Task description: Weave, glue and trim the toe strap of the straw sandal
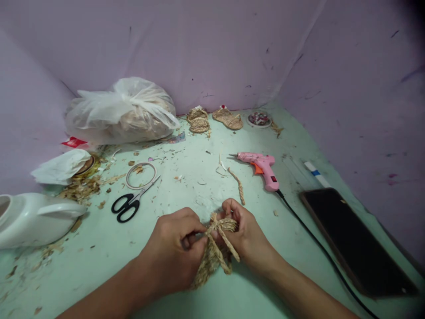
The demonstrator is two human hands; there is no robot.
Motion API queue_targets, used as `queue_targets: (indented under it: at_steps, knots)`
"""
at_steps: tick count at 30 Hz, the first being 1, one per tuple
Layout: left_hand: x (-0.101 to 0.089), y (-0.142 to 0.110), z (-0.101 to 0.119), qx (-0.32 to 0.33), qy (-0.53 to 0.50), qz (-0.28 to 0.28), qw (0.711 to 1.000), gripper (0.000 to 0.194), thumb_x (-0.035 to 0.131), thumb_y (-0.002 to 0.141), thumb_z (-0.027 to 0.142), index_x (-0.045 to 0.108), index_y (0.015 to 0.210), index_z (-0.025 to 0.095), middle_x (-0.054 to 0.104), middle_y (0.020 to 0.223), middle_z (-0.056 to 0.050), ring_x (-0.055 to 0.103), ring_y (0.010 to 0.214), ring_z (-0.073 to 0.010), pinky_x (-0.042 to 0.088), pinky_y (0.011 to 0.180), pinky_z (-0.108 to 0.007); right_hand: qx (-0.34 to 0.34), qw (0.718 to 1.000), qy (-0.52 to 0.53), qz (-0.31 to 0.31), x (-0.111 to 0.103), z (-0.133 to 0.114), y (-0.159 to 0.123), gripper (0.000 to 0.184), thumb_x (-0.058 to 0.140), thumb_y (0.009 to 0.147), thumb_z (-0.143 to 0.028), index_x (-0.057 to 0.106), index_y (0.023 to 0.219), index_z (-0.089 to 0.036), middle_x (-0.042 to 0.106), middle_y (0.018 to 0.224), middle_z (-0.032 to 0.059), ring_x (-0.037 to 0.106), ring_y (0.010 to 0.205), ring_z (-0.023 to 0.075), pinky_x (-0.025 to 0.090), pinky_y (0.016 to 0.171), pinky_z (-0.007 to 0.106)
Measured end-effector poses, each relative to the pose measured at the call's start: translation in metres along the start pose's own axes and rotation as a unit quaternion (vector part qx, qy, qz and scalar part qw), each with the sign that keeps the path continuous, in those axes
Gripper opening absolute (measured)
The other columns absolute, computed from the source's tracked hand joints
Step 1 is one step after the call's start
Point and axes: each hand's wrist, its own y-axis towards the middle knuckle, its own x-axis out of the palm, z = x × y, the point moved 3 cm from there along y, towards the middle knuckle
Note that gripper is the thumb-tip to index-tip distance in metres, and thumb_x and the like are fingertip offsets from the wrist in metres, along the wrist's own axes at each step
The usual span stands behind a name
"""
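Observation:
A small woven straw slipper (pixel 206 265) with braided straps (pixel 217 252) is held low in front of me. My left hand (pixel 175 250) pinches the left side of the strap knot, its fingers closed. On the other side my right hand (pixel 247 232) grips the bundled straw with fingers curled around it. Two braid ends hang down between the hands over the woven sole. Part of the sole is hidden behind my left hand. A loose piece of braided cord (pixel 237 185) lies just beyond my right hand.
A pink glue gun (pixel 257 165) with a black cord and a dark phone (pixel 355 241) lie right. Left are scissors (pixel 128 207), a tape roll (pixel 126 178), and a white jug (pixel 36 221). Behind stand a plastic bag (pixel 126 113), two straw slippers (pixel 229 118) and a bead dish (pixel 259 118).

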Motion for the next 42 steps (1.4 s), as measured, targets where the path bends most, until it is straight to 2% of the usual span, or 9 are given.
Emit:
queue_targets:
  at_steps: [17,21,25,27,29,33,37,39,42]
  knots:
    - [0.003,-0.006,0.005,-0.03,0.032,0.07,0.997,0.012,0.05,0.06,0.011,0.06,0.053,0.015,0.054,0.05,0.001,0.044,0.038,-0.0065,0.035,0.038,-0.018,-0.01,0.999,0.002,-0.051,-0.002,0.001,0.001,0.05,0.079,0.051,-0.012,0.032,0.065,-0.021,0.052,0.066,-0.0083,0.042,0.049,0.0039,0.033,0.044,0.015]
    - [0.001,-0.005,0.003,0.025,0.058,0.089,0.994,0.013,0.052,0.072,0.014,0.06,0.062,0.016,0.06,0.058,-0.001,0.053,0.05,-0.0091,0.042,0.049,-0.019,-0.025,0.999,0.021,0.007,-0.006,0.002,0.003,0.049,0.078,0.052,-0.015,0.032,0.065,-0.022,0.051,0.062,-0.0081,0.045,0.05,0.0061,0.035,0.045,0.017]
    - [0.002,-0.005,-0.001,0.065,0.081,0.036,0.994,0.015,0.047,0.078,0.017,0.061,0.082,0.017,0.065,0.077,-0.005,0.06,0.072,-0.0152,0.046,0.065,-0.025,-0.032,0.995,0.04,0.086,-0.011,0.005,0.005,0.046,0.077,0.055,-0.016,0.035,0.071,-0.022,0.051,0.062,-0.0089,0.045,0.049,0.0067,0.035,0.045,0.018]
    - [0.001,-0.004,-0.005,0.014,0.122,0.024,0.992,0.022,0.051,0.076,0.023,0.06,0.096,0.017,0.065,0.087,-0.007,0.06,0.077,-0.0198,0.045,0.066,-0.03,-0.027,0.994,0.036,0.103,-0.012,0.005,0.006,0.045,0.077,0.055,-0.017,0.037,0.074,-0.023,0.052,0.061,-0.0086,0.046,0.048,0.0071,0.036,0.044,0.018]
    - [0.001,-0.002,-0.011,-0.07,0.12,-0.014,0.99,0.023,0.052,0.075,0.028,0.061,0.095,0.019,0.066,0.085,-0.006,0.06,0.075,-0.0214,0.044,0.065,-0.031,-0.011,0.995,0.021,0.094,-0.013,0.005,0.006,0.045,0.077,0.056,-0.019,0.039,0.079,-0.023,0.054,0.06,-0.0081,0.047,0.047,0.0078,0.037,0.043,0.019]
    - [0.007,0.005,-0.023,-0.217,-0.084,-0.072,0.97,0.013,0.052,0.074,0.027,0.059,0.069,0.018,0.059,0.061,0.001,0.054,0.058,-0.014,0.04,0.055,-0.024,0.022,0.998,-0.044,0.027,-0.017,-0.005,0.008,0.052,0.078,0.056,-0.024,0.048,0.099,-0.021,0.062,0.082,0.0011,0.058,0.066,0.014,0.046,0.056,0.025]
    - [0.015,0.003,-0.033,-0.301,-0.243,-0.023,0.922,0.018,0.054,0.072,0.034,0.052,0.066,0.017,0.046,0.049,0.005,0.042,0.045,-0.0097,0.031,0.045,-0.021,-0.047,0.99,-0.102,0.084,-0.034,-0.022,0.011,0.04,0.069,0.068,-0.034,0.054,0.102,-0.021,0.055,0.113,0.0107,0.057,0.099,0.0224,0.047,0.081,0.037]
    - [0.015,-0.001,-0.032,-0.284,-0.221,-0.02,0.933,0.027,0.046,0.077,0.04,0.051,0.062,0.018,0.047,0.049,0.003,0.043,0.046,-0.0109,0.031,0.046,-0.022,-0.097,0.984,-0.114,0.099,-0.038,-0.028,0.012,0.034,0.064,0.073,-0.034,0.053,0.103,-0.022,0.051,0.117,0.0113,0.055,0.104,0.024,0.046,0.086,0.041]
    - [0.007,-0.006,-0.027,-0.227,0.013,-0.061,0.972,0.036,0.043,0.078,0.042,0.051,0.053,0.018,0.048,0.047,0.0,0.044,0.047,-0.0139,0.026,0.047,-0.025,-0.128,0.977,-0.148,0.082,-0.038,-0.03,0.012,0.03,0.059,0.076,-0.03,0.052,0.104,-0.023,0.051,0.116,0.0115,0.055,0.106,0.0247,0.046,0.088,0.044]
